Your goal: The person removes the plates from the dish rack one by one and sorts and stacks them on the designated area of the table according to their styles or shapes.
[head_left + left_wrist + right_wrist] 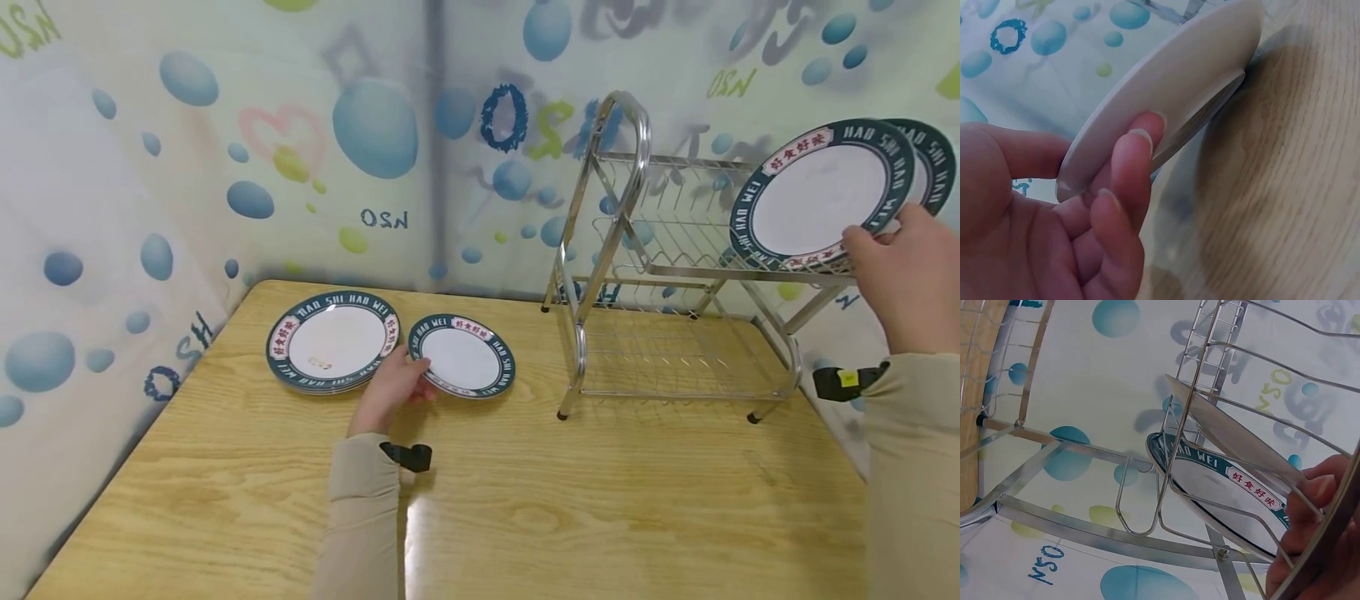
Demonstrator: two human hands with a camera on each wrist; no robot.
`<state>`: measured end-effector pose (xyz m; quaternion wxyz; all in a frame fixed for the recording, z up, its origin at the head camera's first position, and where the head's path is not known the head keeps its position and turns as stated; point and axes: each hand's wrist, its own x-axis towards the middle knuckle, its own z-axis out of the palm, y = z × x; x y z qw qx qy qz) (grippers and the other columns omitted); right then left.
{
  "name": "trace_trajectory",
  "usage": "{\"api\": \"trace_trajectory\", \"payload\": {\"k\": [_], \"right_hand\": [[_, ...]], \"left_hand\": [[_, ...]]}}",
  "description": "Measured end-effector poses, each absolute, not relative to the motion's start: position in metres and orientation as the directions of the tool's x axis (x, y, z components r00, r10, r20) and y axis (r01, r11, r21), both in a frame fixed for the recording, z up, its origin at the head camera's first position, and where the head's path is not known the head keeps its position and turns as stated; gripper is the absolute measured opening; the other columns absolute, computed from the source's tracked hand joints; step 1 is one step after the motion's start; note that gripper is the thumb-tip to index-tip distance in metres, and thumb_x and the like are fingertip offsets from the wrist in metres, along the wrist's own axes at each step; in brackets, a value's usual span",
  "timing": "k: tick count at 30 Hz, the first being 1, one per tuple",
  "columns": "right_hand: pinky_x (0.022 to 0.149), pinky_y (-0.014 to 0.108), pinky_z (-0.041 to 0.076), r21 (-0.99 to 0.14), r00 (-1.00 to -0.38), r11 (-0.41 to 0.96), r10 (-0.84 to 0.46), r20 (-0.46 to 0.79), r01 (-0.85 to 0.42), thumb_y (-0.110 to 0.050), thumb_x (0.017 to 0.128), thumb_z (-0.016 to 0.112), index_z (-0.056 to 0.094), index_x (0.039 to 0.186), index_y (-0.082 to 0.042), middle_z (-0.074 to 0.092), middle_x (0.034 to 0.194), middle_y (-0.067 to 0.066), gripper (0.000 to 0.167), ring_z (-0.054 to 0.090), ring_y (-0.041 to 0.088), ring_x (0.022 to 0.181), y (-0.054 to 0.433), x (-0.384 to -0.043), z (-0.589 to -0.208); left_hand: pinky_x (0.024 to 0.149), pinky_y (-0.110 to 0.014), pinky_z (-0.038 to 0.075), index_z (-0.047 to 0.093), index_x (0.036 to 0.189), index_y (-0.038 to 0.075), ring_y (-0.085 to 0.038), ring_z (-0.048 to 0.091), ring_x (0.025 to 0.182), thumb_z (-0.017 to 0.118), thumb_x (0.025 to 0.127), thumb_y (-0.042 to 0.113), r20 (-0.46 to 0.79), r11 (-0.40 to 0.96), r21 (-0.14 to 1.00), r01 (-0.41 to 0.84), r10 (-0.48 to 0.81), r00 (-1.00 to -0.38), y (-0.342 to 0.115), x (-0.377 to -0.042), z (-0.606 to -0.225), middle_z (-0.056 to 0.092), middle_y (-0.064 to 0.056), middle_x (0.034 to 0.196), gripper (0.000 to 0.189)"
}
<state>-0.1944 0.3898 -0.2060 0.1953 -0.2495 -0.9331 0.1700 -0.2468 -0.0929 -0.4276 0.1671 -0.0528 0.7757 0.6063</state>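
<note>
My left hand (392,387) pinches the near-left rim of a white plate (459,358) with a dark green lettered border. The left wrist view shows this plate's pale underside (1166,81) tilted off the wood, thumb on one face and fingers beneath. To its left lies a stack of similar, larger plates (333,342). At the far right my right hand (911,275) grips the lower right rim of another such plate (821,196), leaning on the upper tier of a metal dish rack (637,242). Behind it stands a second plate (941,162), partly hidden.
The rack's lower tier (675,358) of wire slots stands over the right side of the wooden table (525,500). A patterned wall covering (480,225) with blue bubbles rises right behind the table. The upper tier's wires (1260,409) cross close to my right hand.
</note>
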Motion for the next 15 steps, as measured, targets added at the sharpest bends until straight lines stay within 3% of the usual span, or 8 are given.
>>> {"api": "trace_trajectory", "payload": {"k": [8,15], "right_hand": [[0.054,0.041,0.036,-0.4,-0.801,0.831,0.517,0.301,0.387,-0.03,0.093,0.028,0.031,0.129,0.011,0.045,0.109,0.033,0.055,0.044,0.042,0.081,0.3892,-0.1971,-0.207],[0.051,0.036,0.031,-0.447,-0.746,0.814,0.548,0.379,0.371,-0.025,0.092,0.025,0.037,0.129,0.005,0.049,0.111,0.026,0.049,0.043,0.034,0.078,0.3887,-0.1983,-0.2115]], "left_hand": [[0.062,-0.031,0.046,0.019,0.139,0.009,-0.022,0.061,0.062,0.036,0.094,0.019,-0.355,0.269,0.912,-0.309,0.14,-0.924,-0.0939,-0.2492,-0.4316,0.062,-0.012,0.075,0.05],[0.061,-0.031,0.047,0.024,0.136,0.008,-0.023,0.061,0.062,0.037,0.092,0.017,-0.375,0.268,0.906,-0.328,0.145,-0.916,-0.0916,-0.2505,-0.4345,0.061,-0.014,0.083,0.047]]}}
